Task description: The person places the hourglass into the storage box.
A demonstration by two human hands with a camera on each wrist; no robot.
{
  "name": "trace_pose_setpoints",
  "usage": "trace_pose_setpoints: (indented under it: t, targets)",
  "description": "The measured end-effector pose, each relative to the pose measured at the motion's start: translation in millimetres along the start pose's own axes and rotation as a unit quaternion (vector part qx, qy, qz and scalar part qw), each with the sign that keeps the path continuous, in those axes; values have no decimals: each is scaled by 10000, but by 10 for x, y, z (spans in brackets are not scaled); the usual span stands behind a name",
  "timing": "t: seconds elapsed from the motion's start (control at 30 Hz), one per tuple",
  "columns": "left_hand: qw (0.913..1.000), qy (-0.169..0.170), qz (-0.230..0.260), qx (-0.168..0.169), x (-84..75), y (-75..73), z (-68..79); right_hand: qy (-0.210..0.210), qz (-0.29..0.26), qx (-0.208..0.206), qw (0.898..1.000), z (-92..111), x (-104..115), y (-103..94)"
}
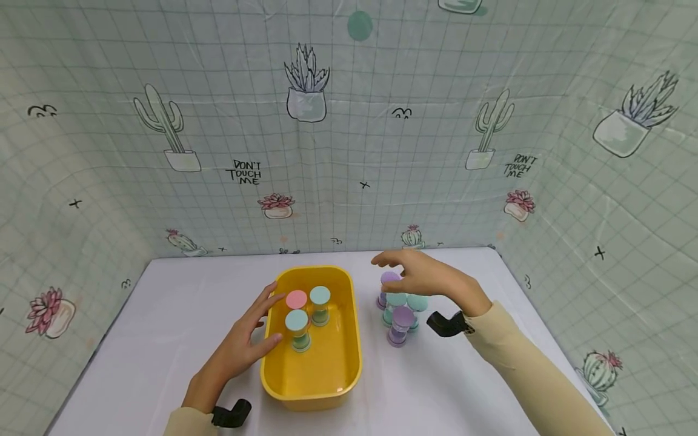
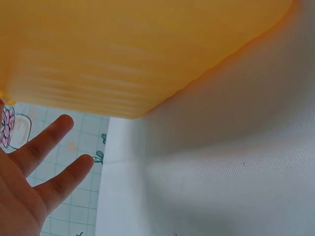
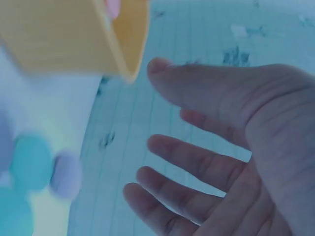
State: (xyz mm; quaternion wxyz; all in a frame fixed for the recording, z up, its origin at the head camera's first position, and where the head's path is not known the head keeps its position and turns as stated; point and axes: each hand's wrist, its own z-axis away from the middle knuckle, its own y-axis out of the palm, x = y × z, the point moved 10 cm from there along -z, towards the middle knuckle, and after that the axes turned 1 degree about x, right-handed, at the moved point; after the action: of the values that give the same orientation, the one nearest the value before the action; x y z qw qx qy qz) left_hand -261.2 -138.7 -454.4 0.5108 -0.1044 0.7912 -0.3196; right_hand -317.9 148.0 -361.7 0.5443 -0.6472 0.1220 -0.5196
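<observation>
A yellow plastic bin [image 1: 327, 372] stands on the white table, with three small hourglass sand timers inside: one has a pink cap [image 1: 296, 299], and two have light blue caps [image 1: 320, 295]. My left hand [image 1: 237, 342] is at the bin's left side, thumb and fingers spread near the rim; whether it touches is unclear. To the right of the bin, several more timers stand in a cluster, with purple caps [image 1: 403, 317] and teal caps [image 1: 417, 302]. Over that group hovers my right hand [image 1: 428, 275], fingers apart and nothing held, partly covering the rear timers.
A white cloth covers the table [image 1: 447, 375]. Behind it and along both sides hangs a grid-patterned curtain [image 1: 338, 151] printed with cacti. Each wrist carries a black camera mount [image 1: 231, 413].
</observation>
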Motion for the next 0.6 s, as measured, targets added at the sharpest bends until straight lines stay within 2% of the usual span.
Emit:
trace_pose_setpoints:
  t: [0.13,0.27,0.43,0.6]
  targets:
    - [10000,3,-16,2,-8,2,0,276,33,-106,9996,171,-292,-33]
    - [10000,26,-7,10,-7,8,-2,537,-67,-75,9985,317,-571,14]
    - [10000,55,36,27,-17,18,4,706,-313,19,9970,420,-856,181]
    - [9999,109,36,-14,-46,15,6,714,-500,164,9961,435,-1018,403]
